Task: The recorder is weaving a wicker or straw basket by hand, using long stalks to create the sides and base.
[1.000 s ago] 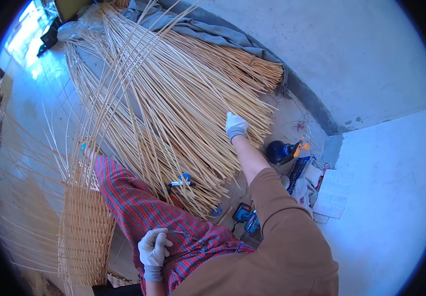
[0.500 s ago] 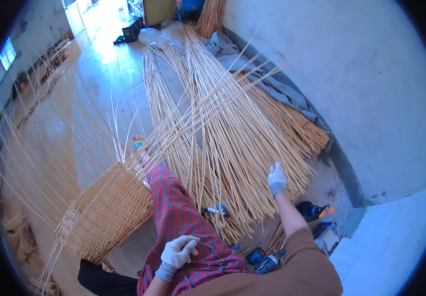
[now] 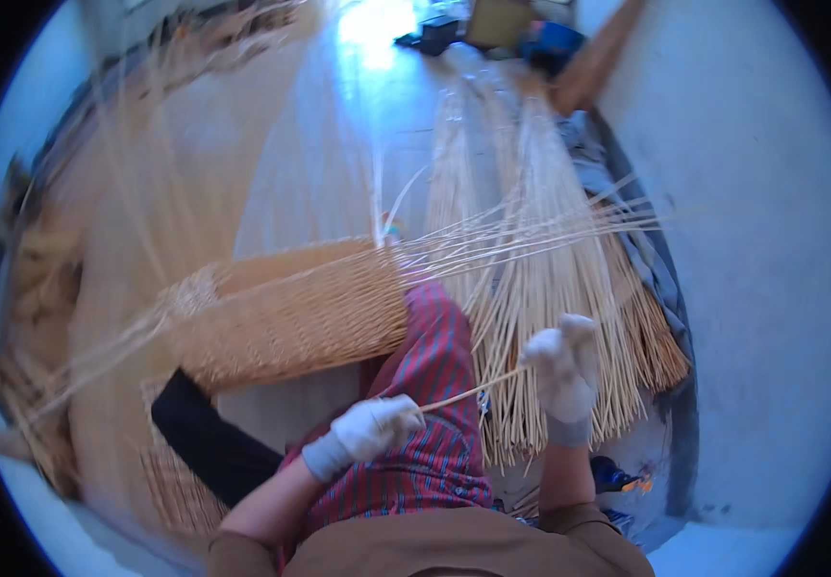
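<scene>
Holding: both gloved hands are gripping one thin pale cane (image 3: pixel 468 389); the left hand (image 3: pixel 372 428) is closing a fist on its near end, and the right hand (image 3: pixel 561 363) is pinching it further along, fingers curled.
Cane position: it is running level between the two hands, over the lap in striped red trousers (image 3: pixel 425 423).
Work done, as I judge it: the woven basket (image 3: pixel 290 313) is lying on its side just left of the knee, its wall already looking woven, with loose stakes fanning out from its open end.
Work left: a large bundle of canes (image 3: pixel 531 279) is lying unused on the floor by the wall.
Changing since half a second ago: the right hand is lifting off the bundle to meet the cane; the view is swinging leftward toward the basket.
</scene>
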Tool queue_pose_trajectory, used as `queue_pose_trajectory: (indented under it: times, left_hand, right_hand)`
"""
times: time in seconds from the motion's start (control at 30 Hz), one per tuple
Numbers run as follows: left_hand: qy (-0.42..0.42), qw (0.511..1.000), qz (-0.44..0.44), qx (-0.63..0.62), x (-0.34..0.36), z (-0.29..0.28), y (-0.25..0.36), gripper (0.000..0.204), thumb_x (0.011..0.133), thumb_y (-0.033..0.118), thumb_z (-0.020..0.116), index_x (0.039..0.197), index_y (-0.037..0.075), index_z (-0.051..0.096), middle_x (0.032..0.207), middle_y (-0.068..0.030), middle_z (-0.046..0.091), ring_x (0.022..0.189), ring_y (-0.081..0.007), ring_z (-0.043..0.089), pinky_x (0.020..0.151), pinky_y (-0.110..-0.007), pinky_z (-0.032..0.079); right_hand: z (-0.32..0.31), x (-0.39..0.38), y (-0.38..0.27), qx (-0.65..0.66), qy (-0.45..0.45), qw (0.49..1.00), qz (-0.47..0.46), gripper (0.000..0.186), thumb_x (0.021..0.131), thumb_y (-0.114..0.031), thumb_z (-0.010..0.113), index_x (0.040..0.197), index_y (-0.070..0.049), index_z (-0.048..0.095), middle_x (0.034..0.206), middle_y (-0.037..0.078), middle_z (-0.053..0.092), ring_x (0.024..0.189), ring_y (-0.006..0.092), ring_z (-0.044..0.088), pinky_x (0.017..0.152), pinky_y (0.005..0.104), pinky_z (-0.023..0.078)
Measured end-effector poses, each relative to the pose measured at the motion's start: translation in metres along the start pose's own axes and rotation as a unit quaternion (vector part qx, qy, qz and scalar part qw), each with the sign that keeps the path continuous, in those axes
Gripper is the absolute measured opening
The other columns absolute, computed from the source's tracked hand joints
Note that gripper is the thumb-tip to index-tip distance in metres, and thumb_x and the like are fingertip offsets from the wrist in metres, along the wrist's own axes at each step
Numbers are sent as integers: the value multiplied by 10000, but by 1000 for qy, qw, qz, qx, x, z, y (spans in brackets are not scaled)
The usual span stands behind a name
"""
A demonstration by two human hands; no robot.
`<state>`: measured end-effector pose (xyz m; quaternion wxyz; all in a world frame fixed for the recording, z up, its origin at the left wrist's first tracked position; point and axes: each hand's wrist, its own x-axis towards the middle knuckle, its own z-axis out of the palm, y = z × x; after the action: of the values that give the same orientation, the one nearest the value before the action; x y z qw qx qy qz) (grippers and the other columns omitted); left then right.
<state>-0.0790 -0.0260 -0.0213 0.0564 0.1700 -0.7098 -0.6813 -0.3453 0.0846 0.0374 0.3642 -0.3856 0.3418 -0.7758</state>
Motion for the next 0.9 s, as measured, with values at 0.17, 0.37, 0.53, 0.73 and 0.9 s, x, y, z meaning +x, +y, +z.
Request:
queue_pose_trajectory:
  times: [0.17,0.37,0.53,0.73,0.9]
  left_hand:
    - [168,981,-89,34,-14,-39,-48,231,1068,256,477,1034,85,629,685,3,570,589,-87,508,556,-263,437]
    - [422,907,-3,12,-3,-97,-74,241,982,87,628,1219,61,591,973,-35,631,803,-103,543,674,-260,452]
    - [552,828,38,94,8,-173,-85,570,973,37,591,1507,68,393,1419,-167,566,1174,-221,573,942,-324,472]
    - [510,857,-65,-18,14,-181,-66,550,1027,38,509,1548,134,364,1339,-146,616,817,-109,610,631,-236,541]
    - [516,853,52,59,50,-194,-42,434,1033,97,518,1459,66,443,1189,-157,649,654,-154,670,502,-261,530]
  right_hand:
    - [78,33,5,-197,-66,978,26,224,971,52,593,1176,-18,534,999,138,710,1005,220,713,895,369,585]
    - [113,97,41,-185,-50,981,7,202,988,-23,609,1173,-24,530,987,149,713,900,219,726,763,326,602]
    - [79,132,134,-134,135,981,44,221,1004,-105,621,1183,-79,495,998,139,696,824,210,713,701,325,614]
    - [52,130,190,-187,219,940,181,128,1012,-85,601,1112,-85,522,963,108,696,814,197,712,674,305,621]
    - [27,134,209,-168,143,961,167,157,982,-58,644,1101,-75,542,962,106,722,806,170,713,637,279,595]
